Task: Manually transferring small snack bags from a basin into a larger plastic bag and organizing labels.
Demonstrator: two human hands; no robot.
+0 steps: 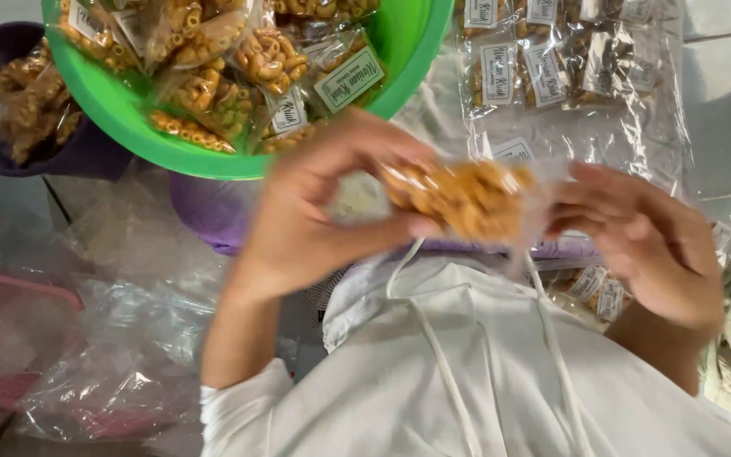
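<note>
Both my hands hold one small clear packet of orange-brown curled snacks [467, 199] in front of my white hooded top. My left hand [315, 211] grips the packet's left end with thumb and fingers. My right hand [636, 237] pinches the clear plastic at its right end. The packet is blurred, so its seal cannot be made out. Just above my left hand sits a green basin [129, 110] heaped with several packed, labelled snack packets.
A purple bowl [86, 152] with loose snacks stands at the upper left. A large clear bag of labelled packets [568, 76] lies at the upper right. A pink basket [10, 338] and crumpled clear plastic [120, 338] lie at the lower left. Another purple container [213, 211] sits under the basin.
</note>
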